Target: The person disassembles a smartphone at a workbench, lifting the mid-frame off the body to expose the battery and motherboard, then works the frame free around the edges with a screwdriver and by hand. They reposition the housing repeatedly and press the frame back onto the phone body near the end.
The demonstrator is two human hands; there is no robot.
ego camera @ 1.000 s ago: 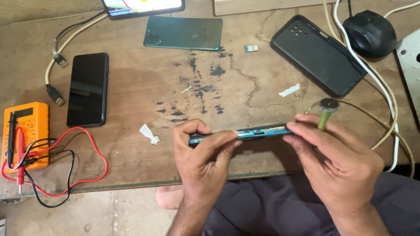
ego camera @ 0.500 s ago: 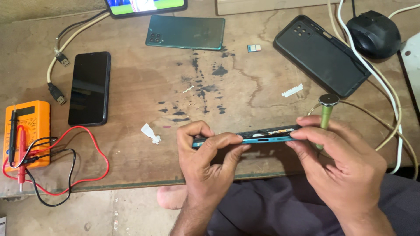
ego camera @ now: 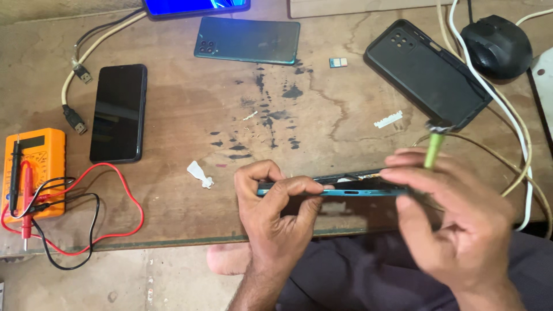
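Two hands on one phone (ego camera: 340, 188), held edge-up over the near edge of the wooden table (ego camera: 173, 103). Far left: orange meter (ego camera: 24, 173) with red and black leads (ego camera: 86, 230) looping toward the table edge. Black phone (ego camera: 118, 113) lies face up beyond it; cable plugs (ego camera: 78, 98) just to its left. Small white scrap (ego camera: 199, 174) near the middle. Left hand (ego camera: 276, 213) pinches the phone's left end, thumb and fingers clamped on the thin side. Since half a second ago the grip is unchanged, but the right hand (ego camera: 455, 224) has lifted slightly and blurs, fingers moving along the right end; its hold now looks lighter, fingertips on the edge only. A green-handled tool (ego camera: 433, 148) sticks up behind those fingers; whether it is gripped I cannot tell. Judgement: the edge is being worked, seam not visibly wider than before. Phone looks slim, blue-teal frame, a dark slot on the near side, a dark strip lifted along the top. Farther back: teal back cover (ego camera: 247, 40), tiny card tray (ego camera: 339, 62), black case (ego camera: 429, 75), white cable (ego camera: 507, 115), black mouse (ego camera: 496, 37) far right.
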